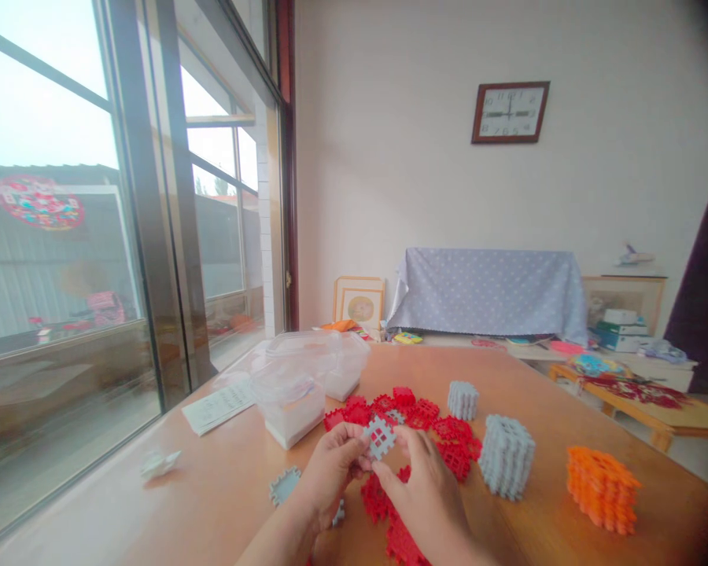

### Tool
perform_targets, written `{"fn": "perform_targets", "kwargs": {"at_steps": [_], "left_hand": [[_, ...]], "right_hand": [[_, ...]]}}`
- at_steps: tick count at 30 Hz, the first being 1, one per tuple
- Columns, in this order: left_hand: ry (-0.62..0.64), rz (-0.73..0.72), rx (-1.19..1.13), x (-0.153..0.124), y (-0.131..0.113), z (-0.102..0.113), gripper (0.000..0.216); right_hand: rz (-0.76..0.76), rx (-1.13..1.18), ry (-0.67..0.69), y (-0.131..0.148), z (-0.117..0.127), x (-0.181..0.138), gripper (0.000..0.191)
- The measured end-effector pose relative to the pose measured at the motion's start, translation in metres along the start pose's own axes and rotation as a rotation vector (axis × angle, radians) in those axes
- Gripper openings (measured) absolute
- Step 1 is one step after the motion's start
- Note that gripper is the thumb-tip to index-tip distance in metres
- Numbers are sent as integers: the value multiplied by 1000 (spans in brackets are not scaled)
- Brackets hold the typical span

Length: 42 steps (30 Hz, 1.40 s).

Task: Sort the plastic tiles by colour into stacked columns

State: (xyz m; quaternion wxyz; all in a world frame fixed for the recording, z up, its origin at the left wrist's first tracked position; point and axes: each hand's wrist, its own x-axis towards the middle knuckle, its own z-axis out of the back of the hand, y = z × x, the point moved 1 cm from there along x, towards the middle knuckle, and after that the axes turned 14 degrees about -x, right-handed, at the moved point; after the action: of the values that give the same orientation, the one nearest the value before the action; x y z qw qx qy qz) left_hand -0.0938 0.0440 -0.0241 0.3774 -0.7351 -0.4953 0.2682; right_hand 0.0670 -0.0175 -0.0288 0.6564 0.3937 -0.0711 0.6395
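Note:
Both of my hands hold one light grey-blue waffle tile [381, 437] up above the wooden table [224, 495]. My left hand [330, 472] pinches its left edge and my right hand [428, 491] pinches its lower right edge. Under and beyond them lies a spread of red waffle tiles [425, 420]. A single grey-blue tile [284, 485] lies flat on the table to the left of my left wrist.
Two stacks of grey-blue tiles [506, 456] [463, 400] and an orange stack [602, 487] stand to the right. Clear plastic tubs [298, 393] and a paper sheet [218, 406] sit at left, near a crumpled scrap [159, 464]. A window runs along the left.

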Motion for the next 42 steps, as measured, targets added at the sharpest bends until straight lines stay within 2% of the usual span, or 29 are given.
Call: {"fn": "perform_targets", "kwargs": {"at_steps": [6,10,14,20,24,28,36,40,42], "left_hand": [[95,-5,4,-3,-3,-4,33],[46,-23,75,-6,-9,-5,39],[-4,-51,121,-5,-13,-5,42],[25,-84,168,-6,-13,-11,40],[45,-116,178,-7,-13,-16,41],[45,-114,193,-5,-13,-14,43],[25,-128,220,-2,-12,-10,47],[29,-128,231,0,-13,-9,50],[11,-130,249,3,-13,-4,49]], "right_hand": [[5,-56,-73,6,17,3,35],[-26,-139,-204,-1,41,6,35],[-88,-252,-332,-27,72,7,43],[-295,-457,-476,-80,106,6,53],[-365,-548,-473,-106,109,5,54],[-409,-599,-461,-118,104,4,55],[-439,-612,-443,-120,100,3,60],[-388,-551,-525,-117,104,1,67],[-321,-489,-586,-113,106,1,63]]}}
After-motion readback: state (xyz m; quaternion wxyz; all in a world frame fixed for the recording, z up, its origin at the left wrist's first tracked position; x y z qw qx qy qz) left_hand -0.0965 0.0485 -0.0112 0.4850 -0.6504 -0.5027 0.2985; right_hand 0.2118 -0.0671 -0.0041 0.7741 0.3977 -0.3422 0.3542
